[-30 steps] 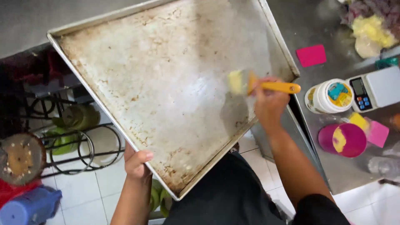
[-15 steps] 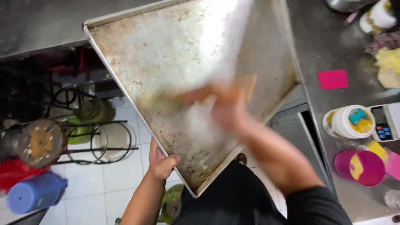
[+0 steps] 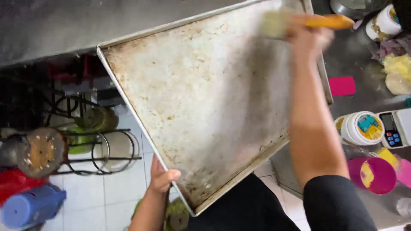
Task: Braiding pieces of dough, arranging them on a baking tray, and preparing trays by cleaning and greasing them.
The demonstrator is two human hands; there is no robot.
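The large, stained baking tray (image 3: 201,107) is gripped at its near left rim by the left hand (image 3: 162,177), thumb hooked over the edge, so that it is held partly off the counter (image 3: 364,51). Stiff, broad and probably greasy, it is judged best held by that raised rim. Farther off, an orange-handled brush (image 3: 299,22) is clasped in the closed right hand (image 3: 308,36) near the far right corner.

A working bakery kitchen: a big worn baking tray (image 3: 201,111) on a steel counter (image 3: 359,64), a digital scale (image 3: 396,128) and tubs right of the fingers.
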